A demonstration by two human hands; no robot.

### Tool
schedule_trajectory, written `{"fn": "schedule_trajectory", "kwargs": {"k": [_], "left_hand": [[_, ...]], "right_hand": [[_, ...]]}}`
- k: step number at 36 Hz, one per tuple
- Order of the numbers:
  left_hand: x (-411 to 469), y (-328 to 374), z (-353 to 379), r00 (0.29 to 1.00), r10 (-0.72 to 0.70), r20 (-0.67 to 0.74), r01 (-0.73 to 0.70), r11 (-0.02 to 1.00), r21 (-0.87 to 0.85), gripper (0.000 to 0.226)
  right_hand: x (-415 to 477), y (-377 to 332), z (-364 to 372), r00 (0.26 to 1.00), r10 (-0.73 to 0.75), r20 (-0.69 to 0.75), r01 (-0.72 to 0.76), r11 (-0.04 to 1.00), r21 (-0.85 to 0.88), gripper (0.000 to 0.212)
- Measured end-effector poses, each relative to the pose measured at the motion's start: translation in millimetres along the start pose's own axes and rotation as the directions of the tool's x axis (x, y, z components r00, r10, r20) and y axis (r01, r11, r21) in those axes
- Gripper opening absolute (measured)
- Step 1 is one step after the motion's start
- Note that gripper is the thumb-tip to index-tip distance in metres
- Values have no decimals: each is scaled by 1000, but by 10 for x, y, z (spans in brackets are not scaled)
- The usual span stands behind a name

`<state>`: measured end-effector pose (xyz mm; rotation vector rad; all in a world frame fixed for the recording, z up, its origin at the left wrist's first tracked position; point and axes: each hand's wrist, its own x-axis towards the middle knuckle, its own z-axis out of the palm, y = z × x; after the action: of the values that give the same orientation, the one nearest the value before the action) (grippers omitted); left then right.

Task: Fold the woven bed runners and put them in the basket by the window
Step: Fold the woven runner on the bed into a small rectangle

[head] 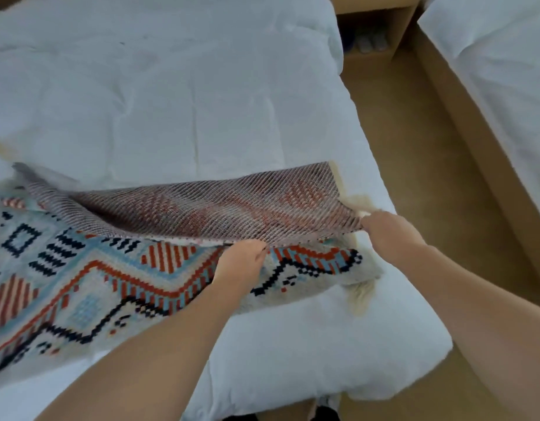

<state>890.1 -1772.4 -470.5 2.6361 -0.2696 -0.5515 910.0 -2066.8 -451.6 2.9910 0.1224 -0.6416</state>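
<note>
Woven runner (pixel 80 284) is lying half-folded, left hand (pixel 241 262) and right hand (pixel 387 227) pinching its lifted edge; 1 slipping grip is probably risking a skewed fold.

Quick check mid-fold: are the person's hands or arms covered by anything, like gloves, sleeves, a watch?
No. The left hand and right hand are bare, without gloves, and no ring, watch or bracelet shows. Both forearms are uncovered to the frame edge; no sleeve is in view.
</note>
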Motion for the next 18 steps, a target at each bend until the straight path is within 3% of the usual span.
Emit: {"fn": "schedule_trajectory", "kwargs": {"k": [4, 8, 10, 12, 14, 16, 18], "left_hand": [[-250, -70, 487, 992, -115, 54, 114, 993, 20, 24], [-264, -144, 1008, 973, -204, 111, 197, 978, 70, 19], [-245, -132, 1129, 968, -227, 111, 208, 965, 161, 16], [-204, -43, 1244, 976, -196, 91, 159, 938, 307, 17], [-179, 77, 1341, 991, -124, 50, 97, 925, 368, 23], [-159, 222, 1429, 995, -94, 27, 79, 933, 352, 48], [-112, 359, 1518, 997, -53, 51, 30, 926, 377, 70]], "right_hand": [[-166, -12, 413, 993, -48, 106, 51, 998, -22, 33], [-197, 8, 875, 957, -165, 239, 155, 986, 63, 28], [-198, 54, 998, 938, -209, 277, 168, 972, 165, 24], [-195, 131, 1039, 932, -233, 277, 174, 960, 220, 35], [-173, 243, 1069, 975, -132, 180, 76, 954, 288, 43], [-101, 371, 1132, 999, 30, 39, -44, 906, 420, 40], [4, 471, 1204, 985, 173, 6, -148, 822, 550, 30]]}}
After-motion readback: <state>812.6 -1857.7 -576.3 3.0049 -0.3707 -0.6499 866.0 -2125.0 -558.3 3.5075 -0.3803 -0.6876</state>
